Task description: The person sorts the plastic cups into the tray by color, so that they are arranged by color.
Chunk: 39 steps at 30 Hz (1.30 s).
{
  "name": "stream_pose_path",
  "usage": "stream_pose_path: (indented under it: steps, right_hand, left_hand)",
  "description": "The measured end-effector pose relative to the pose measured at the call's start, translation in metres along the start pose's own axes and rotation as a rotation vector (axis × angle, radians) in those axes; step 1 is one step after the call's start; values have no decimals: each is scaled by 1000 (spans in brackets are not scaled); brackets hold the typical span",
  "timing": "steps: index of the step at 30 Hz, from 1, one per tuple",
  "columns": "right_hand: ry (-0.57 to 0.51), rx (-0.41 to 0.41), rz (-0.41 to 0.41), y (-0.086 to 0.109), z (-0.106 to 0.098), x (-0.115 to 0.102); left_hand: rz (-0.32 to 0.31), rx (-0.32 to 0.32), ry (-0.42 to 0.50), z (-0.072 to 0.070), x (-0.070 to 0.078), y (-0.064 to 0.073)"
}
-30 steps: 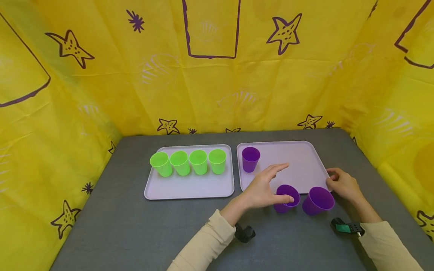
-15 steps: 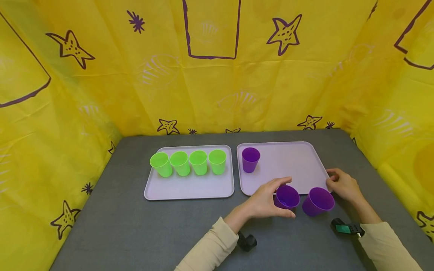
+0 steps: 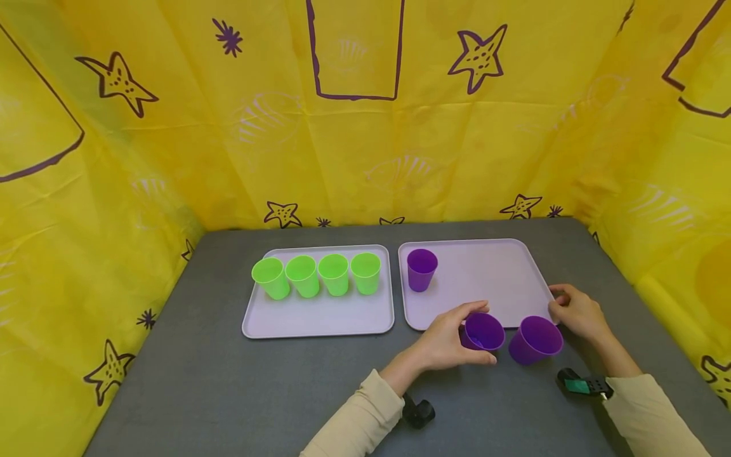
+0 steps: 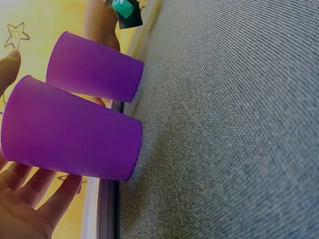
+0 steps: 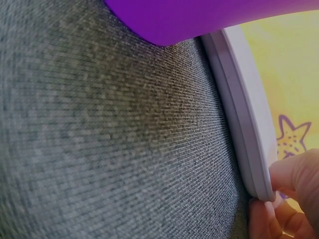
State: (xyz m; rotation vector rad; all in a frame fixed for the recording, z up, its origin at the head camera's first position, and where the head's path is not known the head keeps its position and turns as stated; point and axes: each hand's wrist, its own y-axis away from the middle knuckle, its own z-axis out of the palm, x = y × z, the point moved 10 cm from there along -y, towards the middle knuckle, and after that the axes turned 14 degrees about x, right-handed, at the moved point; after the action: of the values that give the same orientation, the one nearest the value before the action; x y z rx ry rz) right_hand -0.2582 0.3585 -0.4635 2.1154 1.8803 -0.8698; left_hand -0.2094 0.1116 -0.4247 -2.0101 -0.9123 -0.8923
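In the head view my left hand [image 3: 448, 339] is round a purple cup [image 3: 483, 332] standing at the near edge of the right tray [image 3: 491, 279]. Its fingers [image 4: 57, 201] lie along one side of that cup, while the thumb stands a little apart from the rim in the left wrist view. A second purple cup [image 3: 535, 341] stands just to the right. My right hand [image 3: 580, 312] pinches the tray's near right corner between thumb and fingers, seen closely in the right wrist view. Another purple cup [image 3: 421, 271] stands on the tray's left side.
On the left tray [image 3: 316, 320] several green cups [image 3: 334, 275] stand in a row. Both trays lie on the grey cloth-covered table [image 3: 228, 393]. A yellow patterned cloth [image 3: 354, 146] closes off the back and sides. Each wrist carries a black camera mount [image 3: 419, 412].
My left hand has come down round the left of the two near purple cups, and the gap between thumb and fingers has narrowed. My right hand has stayed at the tray corner.
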Motion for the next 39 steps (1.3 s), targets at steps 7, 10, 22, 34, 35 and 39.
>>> stream_pose_path:
  steps: [7, 10, 22, 34, 35, 39]
  right_hand:
    - [-2, 14, -8, 0, -1, -1]
    - [-2, 15, -7, 0, -1, -1]
    - [-2, 1, 4, 0, -1, 1]
    - [-4, -20, 10, 0, 2, 2]
    - [-5, -21, 10, 0, 2, 2]
    - [-4, -25, 11, 0, 2, 2]
  left_hand:
    - [-63, 21, 25, -2, -6, 1]
    - [-72, 22, 14, -2, -7, 0]
    - [-98, 18, 25, -1, -11, 0]
    - [-86, 33, 48, -6, -3, -4]
    - [-87, 38, 51, -7, -2, -5]
    - [-101, 53, 64, -11, 0, -10]
